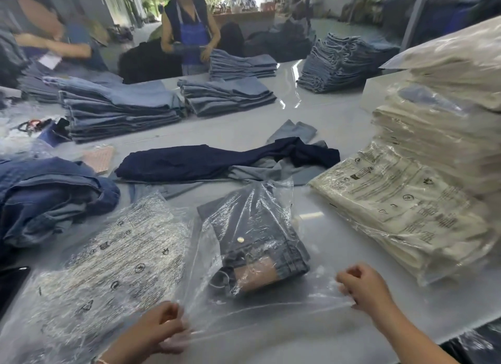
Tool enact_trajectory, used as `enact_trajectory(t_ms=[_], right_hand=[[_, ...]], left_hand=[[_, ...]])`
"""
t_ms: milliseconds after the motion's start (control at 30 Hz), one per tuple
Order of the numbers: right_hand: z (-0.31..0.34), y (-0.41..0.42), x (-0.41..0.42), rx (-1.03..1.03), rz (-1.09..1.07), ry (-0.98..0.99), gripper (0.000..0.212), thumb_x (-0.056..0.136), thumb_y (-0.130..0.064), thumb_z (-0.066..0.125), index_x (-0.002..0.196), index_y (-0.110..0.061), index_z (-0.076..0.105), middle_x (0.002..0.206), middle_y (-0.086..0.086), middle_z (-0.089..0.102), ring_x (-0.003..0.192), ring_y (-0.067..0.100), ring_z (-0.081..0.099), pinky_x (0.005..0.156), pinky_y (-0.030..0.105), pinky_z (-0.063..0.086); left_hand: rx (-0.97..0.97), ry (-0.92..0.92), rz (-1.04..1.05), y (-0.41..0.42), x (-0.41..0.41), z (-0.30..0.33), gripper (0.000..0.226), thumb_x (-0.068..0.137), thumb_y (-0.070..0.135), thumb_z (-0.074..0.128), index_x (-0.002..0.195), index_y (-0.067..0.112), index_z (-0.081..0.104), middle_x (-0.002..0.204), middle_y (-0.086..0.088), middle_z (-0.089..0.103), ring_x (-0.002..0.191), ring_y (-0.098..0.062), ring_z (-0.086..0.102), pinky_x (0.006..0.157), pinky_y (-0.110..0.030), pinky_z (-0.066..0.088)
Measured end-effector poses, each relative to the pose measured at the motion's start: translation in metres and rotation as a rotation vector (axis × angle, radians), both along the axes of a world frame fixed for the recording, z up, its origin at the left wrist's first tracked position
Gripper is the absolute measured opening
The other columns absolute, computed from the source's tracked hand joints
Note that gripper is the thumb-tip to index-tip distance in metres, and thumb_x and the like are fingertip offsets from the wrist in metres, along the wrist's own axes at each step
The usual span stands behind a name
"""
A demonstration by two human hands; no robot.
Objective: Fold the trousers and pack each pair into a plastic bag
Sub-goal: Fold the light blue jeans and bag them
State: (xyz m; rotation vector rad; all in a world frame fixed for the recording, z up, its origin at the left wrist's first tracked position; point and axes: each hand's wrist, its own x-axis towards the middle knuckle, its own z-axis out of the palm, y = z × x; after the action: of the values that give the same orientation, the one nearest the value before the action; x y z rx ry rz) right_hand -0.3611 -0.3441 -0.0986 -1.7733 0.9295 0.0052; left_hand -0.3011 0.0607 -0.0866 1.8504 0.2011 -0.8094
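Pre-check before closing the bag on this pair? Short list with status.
1. Folded trousers fully inside the plastic bag: ok, bag film extends past the waistband toward the person.
2. Left hand grips the bag's open edge: ok.
3. Right hand grips the opposite side of the edge: ok.
4. Open edge pulled taut between the hands: ok.
5. Sealing strip or flap ready: cannot tell, film too clear to see.
6. Room on the packed stack at right: ok, top is free.
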Motion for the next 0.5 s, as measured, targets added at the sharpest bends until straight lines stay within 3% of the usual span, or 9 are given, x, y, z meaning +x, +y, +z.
enact_trajectory(t_ms=[100,200,267,333,400,433,500], right_hand=[[0.009,0.027,0.049,-0.093,0.208,0.073,0.066,0.068,-0.052,0.08,0.109,-0.017,0.042,0.103,0.004,0.057,0.094,0.027,0.06,0.074,0.033,0.047],[0.011,0.054,0.083,-0.011,0.286,0.114,0.091,0.059,-0.064,0.079,0.121,-0.014,0.037,0.119,0.004,0.054,0.108,0.026,0.056,0.078,0.03,0.045],[0.016,0.055,0.093,0.041,0.347,0.163,0.085,0.061,-0.049,0.085,0.121,-0.01,0.039,0.117,0.006,0.055,0.104,0.024,0.057,0.075,0.029,0.044],[0.027,0.044,0.098,0.225,0.355,0.118,0.052,0.066,-0.023,0.084,0.103,-0.007,0.052,0.09,0.006,0.065,0.075,0.017,0.064,0.06,0.025,0.047],[0.045,0.024,0.102,0.312,0.372,-0.002,0.025,0.066,0.001,0.075,0.083,-0.01,0.061,0.063,0.004,0.064,0.047,0.011,0.058,0.045,0.02,0.043],[0.058,0.011,0.104,0.26,0.384,-0.074,0.025,0.065,0.004,0.072,0.081,-0.012,0.062,0.064,0.005,0.064,0.046,0.011,0.056,0.044,0.02,0.042],[0.085,-0.023,0.106,0.139,0.392,-0.234,0.035,0.062,0.003,0.07,0.091,-0.016,0.066,0.079,0.007,0.067,0.06,0.019,0.063,0.052,0.028,0.052]], left_hand=[[0.042,-0.148,0.118,-0.041,0.019,-0.002,0.059,0.068,0.042,0.077,0.116,0.025,0.047,0.091,-0.001,0.074,0.083,-0.02,0.069,0.068,-0.041,0.056],[-0.061,-0.109,0.268,-0.084,0.036,-0.006,0.055,0.072,0.041,0.077,0.114,0.011,0.056,0.1,-0.018,0.069,0.076,-0.033,0.068,0.063,-0.042,0.057],[-0.128,-0.088,0.356,-0.107,0.046,-0.005,0.046,0.071,0.029,0.08,0.107,0.006,0.065,0.093,-0.018,0.07,0.074,-0.032,0.066,0.065,-0.038,0.053],[-0.187,-0.017,0.405,-0.127,0.054,0.001,0.054,0.059,0.02,0.084,0.104,-0.005,0.068,0.093,-0.023,0.07,0.08,-0.034,0.066,0.075,-0.042,0.054],[-0.287,0.069,0.365,-0.148,0.058,0.016,0.06,0.047,0.017,0.082,0.099,-0.01,0.069,0.098,-0.032,0.067,0.082,-0.039,0.066,0.073,-0.046,0.057],[-0.336,0.048,0.328,-0.162,0.059,0.026,0.053,0.045,0.015,0.08,0.092,-0.008,0.071,0.092,-0.031,0.068,0.075,-0.036,0.066,0.064,-0.042,0.057],[-0.375,-0.112,0.314,-0.199,0.061,0.046,0.017,0.053,0.008,0.077,0.066,-0.001,0.071,0.067,-0.021,0.067,0.054,-0.028,0.064,0.047,-0.03,0.052]])
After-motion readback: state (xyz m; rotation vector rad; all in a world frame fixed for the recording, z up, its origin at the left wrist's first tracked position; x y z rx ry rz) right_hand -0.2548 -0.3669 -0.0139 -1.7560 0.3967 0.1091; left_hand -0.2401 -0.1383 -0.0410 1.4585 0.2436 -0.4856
